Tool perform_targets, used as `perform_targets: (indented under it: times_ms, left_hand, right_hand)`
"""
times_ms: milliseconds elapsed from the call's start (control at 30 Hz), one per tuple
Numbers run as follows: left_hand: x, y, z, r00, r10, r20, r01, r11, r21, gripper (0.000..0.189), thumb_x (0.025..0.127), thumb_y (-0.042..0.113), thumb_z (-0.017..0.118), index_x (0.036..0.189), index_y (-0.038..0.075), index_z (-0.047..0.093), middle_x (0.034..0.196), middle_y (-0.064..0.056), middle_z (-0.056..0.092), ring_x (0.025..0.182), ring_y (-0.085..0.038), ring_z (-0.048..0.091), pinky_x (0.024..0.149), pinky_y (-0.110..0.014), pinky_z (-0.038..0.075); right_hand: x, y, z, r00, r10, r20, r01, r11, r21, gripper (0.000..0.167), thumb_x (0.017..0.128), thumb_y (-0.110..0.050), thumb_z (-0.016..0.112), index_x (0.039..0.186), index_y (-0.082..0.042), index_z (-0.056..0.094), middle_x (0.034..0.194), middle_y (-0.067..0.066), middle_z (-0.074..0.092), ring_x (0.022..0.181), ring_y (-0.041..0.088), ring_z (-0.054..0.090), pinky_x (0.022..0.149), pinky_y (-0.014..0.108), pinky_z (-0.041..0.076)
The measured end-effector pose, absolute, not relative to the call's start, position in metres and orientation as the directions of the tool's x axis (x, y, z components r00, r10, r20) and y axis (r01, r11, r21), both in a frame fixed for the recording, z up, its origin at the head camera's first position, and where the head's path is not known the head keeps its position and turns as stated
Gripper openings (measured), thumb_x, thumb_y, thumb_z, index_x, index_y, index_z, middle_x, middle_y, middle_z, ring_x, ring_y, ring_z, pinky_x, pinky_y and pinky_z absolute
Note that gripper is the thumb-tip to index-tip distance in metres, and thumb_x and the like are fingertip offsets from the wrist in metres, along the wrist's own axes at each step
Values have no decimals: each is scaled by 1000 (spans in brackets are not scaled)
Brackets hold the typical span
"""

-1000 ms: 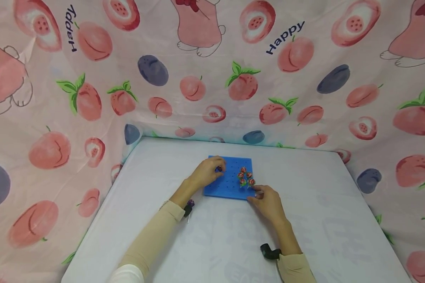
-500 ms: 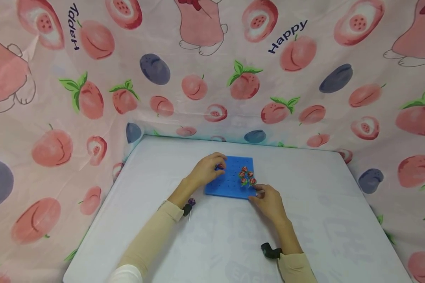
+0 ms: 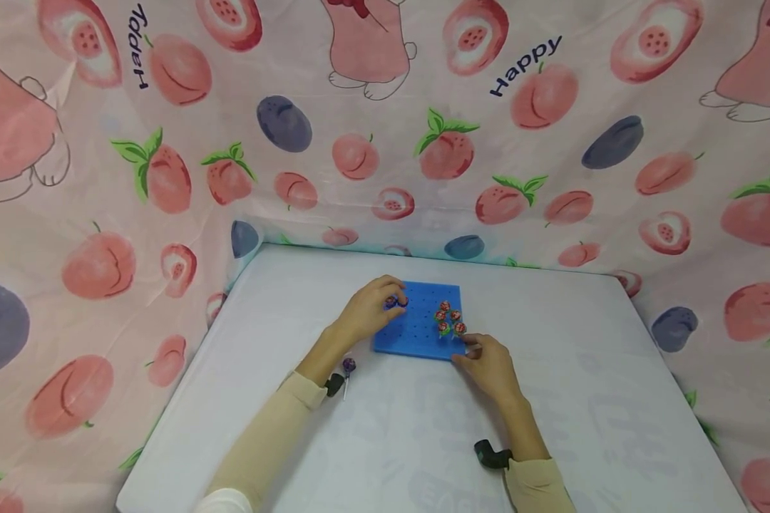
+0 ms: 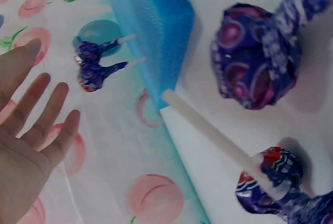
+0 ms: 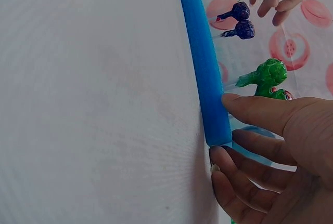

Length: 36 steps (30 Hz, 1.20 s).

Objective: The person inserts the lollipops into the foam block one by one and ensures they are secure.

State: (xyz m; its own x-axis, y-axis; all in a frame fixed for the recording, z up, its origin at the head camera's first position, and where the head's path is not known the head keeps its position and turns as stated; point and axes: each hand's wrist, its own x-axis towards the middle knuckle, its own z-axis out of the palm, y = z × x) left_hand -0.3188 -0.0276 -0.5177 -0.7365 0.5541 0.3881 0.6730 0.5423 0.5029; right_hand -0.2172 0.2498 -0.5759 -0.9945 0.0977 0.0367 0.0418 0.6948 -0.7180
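Observation:
A blue foam board (image 3: 417, 335) with rows of small holes lies on the table. Two purple-wrapped lollipops (image 4: 91, 65) stand by their sticks in its left part. My left hand (image 3: 368, 310) hovers beside them, fingers spread and apart from them in the left wrist view. Several red-and-green lollipops (image 3: 445, 317) stand clustered on the board's right side. My right hand (image 3: 488, 363) holds the near right corner, thumb against the front edge and fingers at the side. A loose purple lollipop (image 3: 348, 365) lies near the left wrist; the left wrist view shows another purple lollipop (image 4: 270, 182).
White cloth covers the table (image 3: 590, 370). Behind and to the sides hangs a fruit-printed curtain (image 3: 385, 164). A black wrist camera (image 3: 490, 454) sits at the right forearm, and another black camera (image 3: 335, 385) at the left.
My left hand has drawn slightly left and its fingers have come away from the purple lollipops, which now both show in the board. The right hand stays at the corner.

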Motion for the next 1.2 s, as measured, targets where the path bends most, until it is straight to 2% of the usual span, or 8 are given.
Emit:
perform_targets:
  times_ms: [100, 400, 667, 900, 1033, 1200]
  left_hand:
    - [-314, -30, -514, -749, 541, 381, 659, 550, 513, 15, 92, 17, 83, 104, 11, 75, 129, -2, 65, 117, -19, 62, 100, -38, 53]
    - [-294, -41, -506, -811, 515, 277, 576, 625, 527, 17, 92, 16, 83, 104, 10, 74, 108, -1, 63, 103, -25, 67, 85, -36, 56]
    - [-279, -49, -506, -856, 481, 189, 507, 710, 489, 18, 92, 21, 83, 104, 11, 75, 94, -3, 63, 76, -14, 55, 65, -30, 48]
    - [-268, -52, -508, -889, 435, 144, 453, 786, 420, 13, 93, 23, 81, 91, 16, 71, 75, 5, 58, 63, -11, 53, 53, -27, 44]
    - [-262, -53, -511, -919, 380, 106, 391, 841, 373, 19, 92, 24, 82, 83, 16, 67, 74, 3, 63, 62, -13, 55, 51, -29, 45]
    - [-252, -58, -514, -948, 317, -16, 294, 897, 330, 23, 89, 27, 84, 87, 11, 68, 77, 0, 66, 65, -17, 58, 56, -35, 51]
  right_hand:
    - [-217, 250, -577, -995, 93, 43, 34, 700, -713, 49, 89, -20, 85, 132, -5, 69, 119, 14, 71, 98, 25, 70, 81, 42, 59]
    - [-217, 250, -579, -995, 79, 56, 17, 705, -709, 48, 89, -19, 85, 133, -6, 69, 118, 14, 71, 98, 25, 71, 81, 43, 59]
    - [-218, 252, -580, -995, 76, 64, 8, 707, -707, 49, 89, -18, 85, 133, -5, 69, 117, 15, 71, 98, 25, 71, 81, 43, 60]
    - [-217, 252, -580, -996, 74, 54, 14, 703, -711, 49, 89, -19, 85, 133, -5, 68, 118, 15, 71, 98, 25, 71, 81, 43, 60]
    - [-217, 252, -581, -996, 76, 56, 13, 701, -713, 49, 89, -19, 85, 133, -5, 68, 117, 15, 71, 98, 25, 71, 82, 43, 60]
    - [-218, 252, -580, -995, 78, 55, 16, 702, -712, 49, 89, -19, 85, 133, -5, 68, 117, 14, 71, 98, 25, 71, 82, 43, 60]
